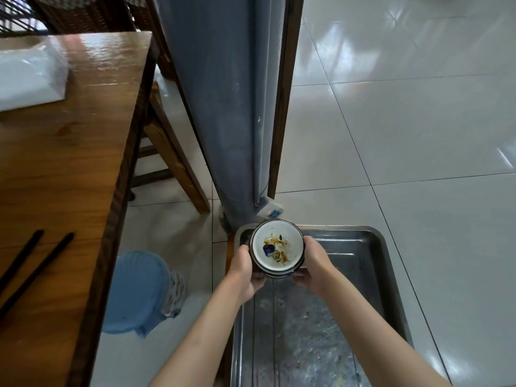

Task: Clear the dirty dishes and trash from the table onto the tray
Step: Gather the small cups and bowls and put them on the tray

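Two bare forearms reach up from the lower frame, left hand [247, 270] and right hand [314, 265] each in a curled grip around stacked dirty bowls [276, 247], steadying them over the steel tray [382, 263] at centre, while chopsticks [33, 263] lie on the table [72, 152] at left.

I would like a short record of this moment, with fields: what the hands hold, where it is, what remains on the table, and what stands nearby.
held: stack of dirty bowls, brown sauce stains in the top one
left hand: grips the stack's left side
right hand: grips the stack's right side
position: over the far end of the metal tray; resting or not, cannot tell
table: two black chopsticks, white bag
nearby: blue stool
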The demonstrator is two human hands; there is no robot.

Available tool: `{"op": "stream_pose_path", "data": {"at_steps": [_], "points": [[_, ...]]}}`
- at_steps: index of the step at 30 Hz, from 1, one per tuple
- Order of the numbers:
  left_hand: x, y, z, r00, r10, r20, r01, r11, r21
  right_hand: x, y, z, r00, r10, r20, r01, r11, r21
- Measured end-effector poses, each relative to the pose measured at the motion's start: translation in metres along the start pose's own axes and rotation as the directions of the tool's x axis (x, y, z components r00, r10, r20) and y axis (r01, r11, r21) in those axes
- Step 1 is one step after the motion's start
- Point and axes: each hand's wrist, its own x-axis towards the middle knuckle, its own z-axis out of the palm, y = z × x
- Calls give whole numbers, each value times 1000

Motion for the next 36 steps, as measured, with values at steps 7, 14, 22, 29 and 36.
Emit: {"op": "stream_pose_path", "data": {"at_steps": [7,14,22,29,36], "points": [[3,-3,-6,999,-5,-35,5,1000,7,0,-4,4,1000,-5,18,5,1000,-25],[3,-5,-4,998,14,-53,-15,1000,-11,3,-3,3,999,-22,27,23,999,-28],[0,-5,0,997,20,-73,-23,999,-39,5,-4,4,1000,16,15,-15,999,-48],[-5,-3,3,995,47,-91,-51,998,-43,5,-5,4,1000,12,19,-11,998,-63],[-9,-1,6,989,86,-116,-90,996,-23,7,-9,2,1000,3,20,-2,997,-71]]}}
